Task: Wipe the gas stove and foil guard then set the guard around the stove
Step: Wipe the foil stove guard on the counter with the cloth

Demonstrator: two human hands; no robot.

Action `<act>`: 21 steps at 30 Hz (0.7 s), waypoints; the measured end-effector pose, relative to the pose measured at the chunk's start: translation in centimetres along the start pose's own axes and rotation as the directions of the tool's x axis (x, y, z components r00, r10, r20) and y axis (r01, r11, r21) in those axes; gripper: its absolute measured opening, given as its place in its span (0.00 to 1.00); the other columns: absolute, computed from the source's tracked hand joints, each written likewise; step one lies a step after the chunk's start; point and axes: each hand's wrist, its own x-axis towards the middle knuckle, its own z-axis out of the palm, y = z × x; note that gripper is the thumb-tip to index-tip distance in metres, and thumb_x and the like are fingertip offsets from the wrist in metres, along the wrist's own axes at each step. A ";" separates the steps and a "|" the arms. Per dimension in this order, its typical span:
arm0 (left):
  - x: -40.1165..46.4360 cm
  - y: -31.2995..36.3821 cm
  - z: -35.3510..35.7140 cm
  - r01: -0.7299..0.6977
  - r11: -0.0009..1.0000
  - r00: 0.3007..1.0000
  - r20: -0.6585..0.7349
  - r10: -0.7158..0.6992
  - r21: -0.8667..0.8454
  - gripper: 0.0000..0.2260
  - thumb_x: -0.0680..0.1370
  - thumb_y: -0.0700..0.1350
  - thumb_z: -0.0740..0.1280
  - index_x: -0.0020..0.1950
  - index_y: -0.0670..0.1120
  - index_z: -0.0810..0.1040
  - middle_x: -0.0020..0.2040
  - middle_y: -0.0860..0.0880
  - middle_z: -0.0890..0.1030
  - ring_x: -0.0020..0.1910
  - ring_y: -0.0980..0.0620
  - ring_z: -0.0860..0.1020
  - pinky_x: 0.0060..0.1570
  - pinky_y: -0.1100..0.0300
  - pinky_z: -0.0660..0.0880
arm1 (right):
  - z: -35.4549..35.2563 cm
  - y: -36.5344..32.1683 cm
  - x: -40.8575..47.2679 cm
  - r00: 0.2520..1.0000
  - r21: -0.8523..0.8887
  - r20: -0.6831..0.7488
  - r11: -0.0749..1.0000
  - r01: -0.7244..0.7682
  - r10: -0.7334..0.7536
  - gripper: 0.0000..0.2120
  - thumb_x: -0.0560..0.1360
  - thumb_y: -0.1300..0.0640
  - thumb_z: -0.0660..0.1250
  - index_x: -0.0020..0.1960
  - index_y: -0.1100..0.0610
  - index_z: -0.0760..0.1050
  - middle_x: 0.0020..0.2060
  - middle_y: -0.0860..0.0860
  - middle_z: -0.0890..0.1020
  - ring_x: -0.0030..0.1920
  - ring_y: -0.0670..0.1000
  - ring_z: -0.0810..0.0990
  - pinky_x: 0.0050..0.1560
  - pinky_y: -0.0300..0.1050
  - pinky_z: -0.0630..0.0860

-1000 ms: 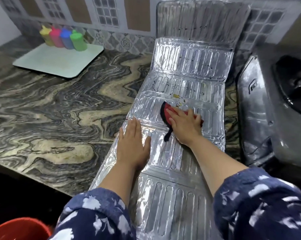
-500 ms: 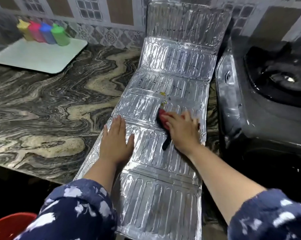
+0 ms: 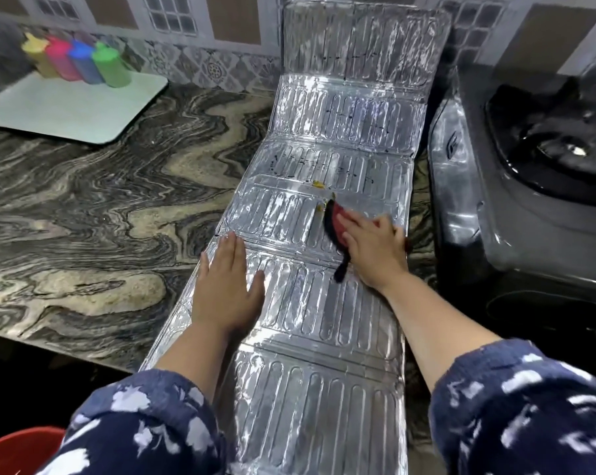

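Note:
A long ribbed foil guard [image 3: 324, 303] lies unfolded flat along the marble counter, its far panel leaning up against the tiled wall. My left hand [image 3: 226, 286] rests flat on the guard's left side, fingers together. My right hand [image 3: 375, 248] presses a red and black cloth [image 3: 336, 221] onto the guard near its right edge. Small yellow food specks [image 3: 318, 184] sit on the foil just beyond the cloth. The black gas stove [image 3: 529, 173] stands to the right of the guard.
A pale tray [image 3: 67, 111] with several coloured bottles [image 3: 80, 61] stands at the back left of the marble counter [image 3: 84, 217]. A red tub [image 3: 19, 450] shows at the bottom left, below the counter's front edge.
My right hand with the cloth has shifted slightly toward the guard's right edge. My left hand stays flat on the foil. The view has moved a little.

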 end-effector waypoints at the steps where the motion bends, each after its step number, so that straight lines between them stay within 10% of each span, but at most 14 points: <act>1: 0.0 0.0 0.0 0.001 1.000 1.000 0.002 -0.001 0.006 0.31 0.80 0.57 0.47 0.78 0.43 0.46 0.79 0.46 0.46 0.77 0.51 0.43 0.73 0.50 0.38 | 0.0 0.5 0.8 1.000 -0.010 -0.009 1.000 -0.023 0.023 0.21 0.80 0.47 0.47 0.72 0.41 0.60 0.72 0.40 0.64 0.62 0.53 0.62 0.59 0.52 0.57; 7: 0.0 0.2 -0.1 0.013 1.000 1.000 0.016 -0.013 0.004 0.31 0.80 0.57 0.46 0.78 0.43 0.44 0.79 0.47 0.44 0.77 0.52 0.41 0.74 0.49 0.38 | -0.9 -0.8 3.5 0.986 0.140 -0.107 0.983 -0.115 0.131 0.18 0.81 0.49 0.50 0.67 0.43 0.70 0.67 0.40 0.72 0.61 0.55 0.67 0.57 0.52 0.59; 15: -1.0 0.5 -0.6 0.023 1.000 1.000 0.017 -0.023 0.020 0.30 0.80 0.56 0.47 0.78 0.42 0.47 0.79 0.45 0.47 0.77 0.51 0.42 0.74 0.50 0.37 | 1.3 -11.2 1.2 0.905 0.073 0.018 0.903 0.423 -0.425 0.19 0.80 0.48 0.51 0.70 0.43 0.65 0.72 0.39 0.65 0.64 0.55 0.64 0.58 0.50 0.53; 21: -1.1 0.2 0.0 0.035 0.999 0.999 -0.027 -0.035 -0.001 0.31 0.78 0.57 0.44 0.78 0.44 0.44 0.79 0.48 0.44 0.77 0.54 0.40 0.73 0.53 0.34 | 1.9 -11.4 5.6 0.932 0.025 0.066 0.935 0.354 -0.355 0.20 0.81 0.47 0.48 0.73 0.41 0.60 0.73 0.39 0.63 0.66 0.56 0.61 0.62 0.55 0.55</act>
